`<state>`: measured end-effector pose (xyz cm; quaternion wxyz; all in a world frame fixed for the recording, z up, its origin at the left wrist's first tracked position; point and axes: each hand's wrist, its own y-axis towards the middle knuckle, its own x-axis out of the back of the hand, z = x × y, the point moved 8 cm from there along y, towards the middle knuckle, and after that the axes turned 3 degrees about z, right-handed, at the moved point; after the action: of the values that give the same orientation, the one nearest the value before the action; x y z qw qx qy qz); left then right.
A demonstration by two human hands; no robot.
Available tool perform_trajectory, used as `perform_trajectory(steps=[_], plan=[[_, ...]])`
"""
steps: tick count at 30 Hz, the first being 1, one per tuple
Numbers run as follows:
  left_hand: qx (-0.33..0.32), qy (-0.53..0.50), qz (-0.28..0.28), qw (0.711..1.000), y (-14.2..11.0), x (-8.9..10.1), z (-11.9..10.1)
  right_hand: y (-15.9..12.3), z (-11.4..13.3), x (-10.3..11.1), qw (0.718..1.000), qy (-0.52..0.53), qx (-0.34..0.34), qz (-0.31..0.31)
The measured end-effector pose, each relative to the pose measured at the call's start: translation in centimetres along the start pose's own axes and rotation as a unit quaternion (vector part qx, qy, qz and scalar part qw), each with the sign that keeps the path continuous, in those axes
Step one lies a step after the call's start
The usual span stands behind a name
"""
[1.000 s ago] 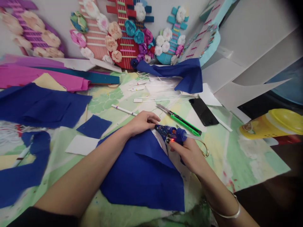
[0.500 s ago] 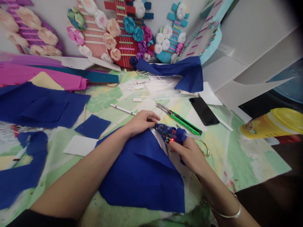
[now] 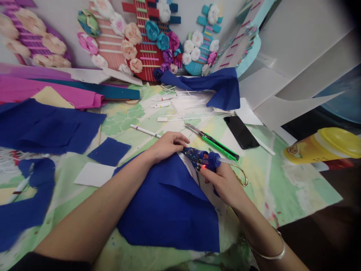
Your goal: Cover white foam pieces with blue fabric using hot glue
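Observation:
My right hand is wrapped around a blue hot glue gun; a red light glows on it and a clear glue stick juts from its back end. The gun points left, its tip close to my left thumb. My left hand presses and grips the upper edge of a large blue crepe paper sheet, fingers curled and partly hidden. A white curved edge shows along the sheet's right side, under the gun. Beside the right hand lies a gold-coloured scissors handle, mostly hidden.
Beyond the hands lie a green utility knife, a black phone and a white stick. A yellow-lidded cup stands at right. Blue paper pieces lie at left. Flower-decorated paper guitars lean against the wall.
The view has shifted very slightly. Both hands, the glue gun and the blue sheet keep practically the same positions.

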<state>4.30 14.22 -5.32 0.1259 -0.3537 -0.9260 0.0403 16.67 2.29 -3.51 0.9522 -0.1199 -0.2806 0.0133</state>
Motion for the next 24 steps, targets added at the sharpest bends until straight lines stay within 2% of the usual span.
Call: perform_trajectory(steps=[13,24], plan=[[0.008,-0.007,-0.002,1.000,0.0,0.1,0.1,-1.5,-0.9,0.7,1.000,-0.016,-0.006,-0.006],[0.006,-0.015,-0.003,1.000,-0.1,0.1,0.2,-2.9,-0.8,0.7,1.000,-0.024,-0.013,0.010]])
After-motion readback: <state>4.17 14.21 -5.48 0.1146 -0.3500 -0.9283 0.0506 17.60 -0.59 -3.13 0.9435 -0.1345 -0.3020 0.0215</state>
